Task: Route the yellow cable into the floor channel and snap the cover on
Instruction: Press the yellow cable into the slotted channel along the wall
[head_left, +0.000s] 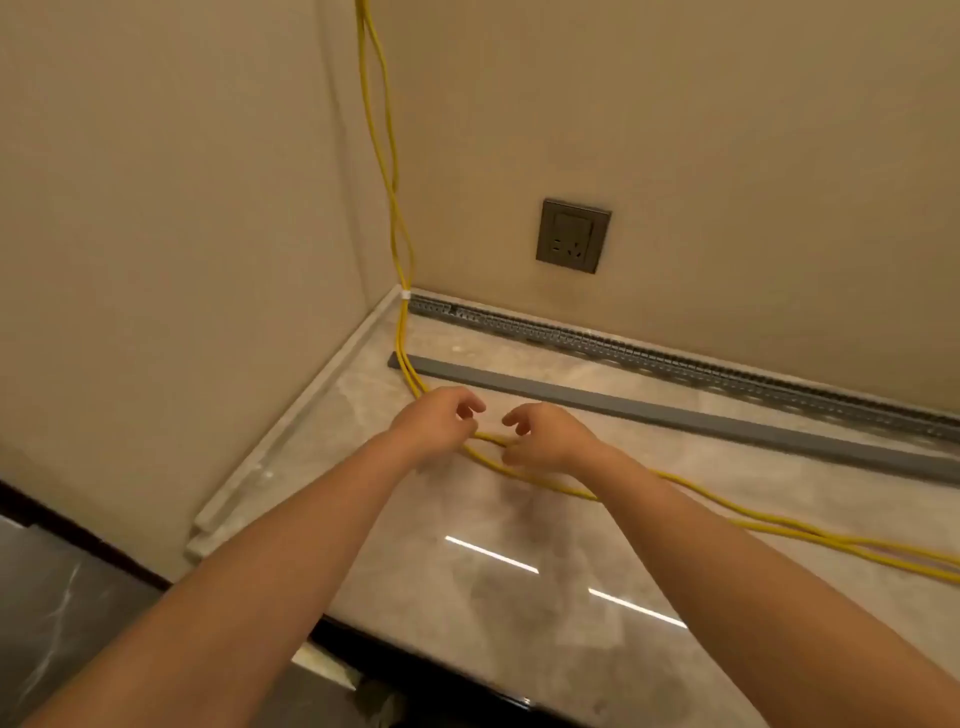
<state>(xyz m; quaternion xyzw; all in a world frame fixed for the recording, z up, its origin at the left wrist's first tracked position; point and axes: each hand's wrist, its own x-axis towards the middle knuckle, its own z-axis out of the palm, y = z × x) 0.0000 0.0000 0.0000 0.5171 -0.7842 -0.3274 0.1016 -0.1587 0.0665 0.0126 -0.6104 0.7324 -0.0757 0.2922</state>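
Both hands, left hand (439, 423) and right hand (545, 434), loosely curl around the yellow cable (691, 501) on the floor, near the grey cover (623, 405) and open channel (675, 358)

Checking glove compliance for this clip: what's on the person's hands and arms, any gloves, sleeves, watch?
Nothing worn that shows. The left hand and right hand are bare, with no gloves, rings or tape visible. Both forearms are uncovered up to the frame edge: no sleeves, watch, wristband or markings in view. Anything above the elbows is out of frame.
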